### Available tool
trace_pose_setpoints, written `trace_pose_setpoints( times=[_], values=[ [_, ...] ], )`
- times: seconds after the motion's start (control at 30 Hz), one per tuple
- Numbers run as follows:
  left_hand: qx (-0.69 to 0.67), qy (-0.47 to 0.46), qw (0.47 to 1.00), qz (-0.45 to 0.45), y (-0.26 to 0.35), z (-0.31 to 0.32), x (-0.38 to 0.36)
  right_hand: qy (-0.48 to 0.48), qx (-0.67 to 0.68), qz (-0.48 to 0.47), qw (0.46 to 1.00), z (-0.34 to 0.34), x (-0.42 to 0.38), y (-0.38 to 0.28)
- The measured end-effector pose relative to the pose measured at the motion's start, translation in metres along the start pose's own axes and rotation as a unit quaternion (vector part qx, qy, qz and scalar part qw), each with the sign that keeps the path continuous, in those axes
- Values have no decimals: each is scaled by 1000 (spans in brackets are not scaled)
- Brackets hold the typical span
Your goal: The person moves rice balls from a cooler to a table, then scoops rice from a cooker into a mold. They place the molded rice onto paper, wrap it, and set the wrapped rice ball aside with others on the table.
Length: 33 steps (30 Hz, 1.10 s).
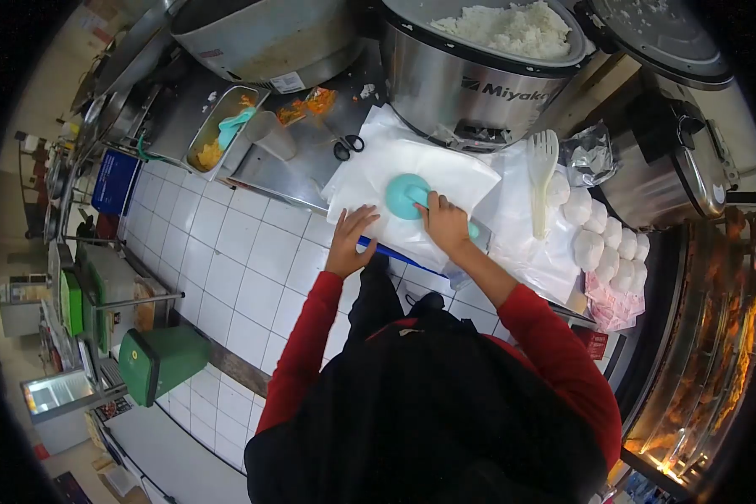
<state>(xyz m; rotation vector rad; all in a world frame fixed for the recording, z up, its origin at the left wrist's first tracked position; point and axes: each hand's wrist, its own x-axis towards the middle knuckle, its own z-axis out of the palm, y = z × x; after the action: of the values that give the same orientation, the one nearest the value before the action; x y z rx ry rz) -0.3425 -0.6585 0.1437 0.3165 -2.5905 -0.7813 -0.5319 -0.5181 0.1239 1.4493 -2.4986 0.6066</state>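
Observation:
My right hand (446,223) is closed around the handle of a teal plastic scoop (403,196), whose round part sits on a stack of white paper sheets (374,164). The end of its handle shows past my fingers. My left hand (351,242) rests at the near edge of the sheets with its fingers spread, holding nothing. Whatever lies under the round part is hidden.
A rice cooker (479,80) full of white rice stands behind the sheets. Scissors (349,147), a clear cup (270,136) and a metal food tray (224,126) lie to the left. White wrapped rounds (589,249) and pale plastic forks (542,181) are right.

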Motion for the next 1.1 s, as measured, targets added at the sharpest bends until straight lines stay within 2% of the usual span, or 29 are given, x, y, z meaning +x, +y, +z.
trace_pose_setpoints(
  times=[0.03, 0.13, 0.17, 0.2, 0.27, 0.3, 0.33, 0.4, 0.5, 0.57, 0.6, 0.63, 0.67, 0.73, 0.83, 0.87, 0.9, 0.93, 1.0, 1.03, 1.1],
  values=[
    [21, -51, 998, 35, -4, -6, -2, -6, -2, 4, 1000, -6, 7, -1],
    [83, -117, 985, 98, -30, -10, 0, -69, 14, 42, 997, -24, 26, -4],
    [78, -87, 985, 126, -38, -10, 2, -46, 21, 61, 997, -25, 26, -1],
    [43, -100, 985, 132, -47, -12, 4, -30, 125, 141, 982, -26, 22, 5],
    [-26, -118, 982, 146, -61, -18, 17, 14, 323, 281, 903, -34, 17, 24],
    [-33, -93, 984, 148, -63, -21, 23, 38, 380, 369, 847, -43, 9, 32],
    [-43, -111, 986, 113, -60, -27, 30, 62, 432, 452, 778, -57, -1, 37],
    [-61, -151, 986, 45, -57, -36, 44, 177, 313, 442, 822, -46, -30, 70],
    [-118, -125, 984, 53, -57, -38, 70, 65, 85, 518, 849, -64, -36, 83],
    [-145, -128, 979, 58, -60, -37, 81, 153, -91, 349, 920, -75, -35, 51],
    [-152, -132, 977, 65, -61, -36, 90, 193, -178, 257, 930, -81, -33, 33],
    [-161, -134, 975, 73, -62, -34, 99, 121, -12, 192, 974, -91, -33, 20],
    [-180, -130, 972, 69, -64, -30, 106, 45, 154, 118, 980, -98, -36, 8],
    [-221, -128, 965, 55, -68, -22, 112, -7, 236, 150, 960, -88, -40, -17],
    [-293, -124, 947, -33, -76, -11, 114, -4, 305, 127, 944, -47, -62, -7],
    [-307, -118, 944, -37, -75, -12, 115, 10, 319, 107, 942, -44, -61, -6],
    [-319, -113, 940, -43, -75, -16, 114, 83, 340, 154, 924, -40, -63, -10],
    [-330, -110, 936, -48, -75, -19, 112, 91, 321, 195, 922, -37, -65, -13],
    [-308, -140, 941, 5, -99, -16, 104, 109, 279, 275, 913, -28, -73, -17],
    [-297, -154, 942, 32, -107, -16, 103, 100, 339, 364, 862, -22, -77, -22],
    [-325, -190, 927, 4, -122, -16, 96, 132, 274, 392, 868, -13, -87, -28]
  ],
)
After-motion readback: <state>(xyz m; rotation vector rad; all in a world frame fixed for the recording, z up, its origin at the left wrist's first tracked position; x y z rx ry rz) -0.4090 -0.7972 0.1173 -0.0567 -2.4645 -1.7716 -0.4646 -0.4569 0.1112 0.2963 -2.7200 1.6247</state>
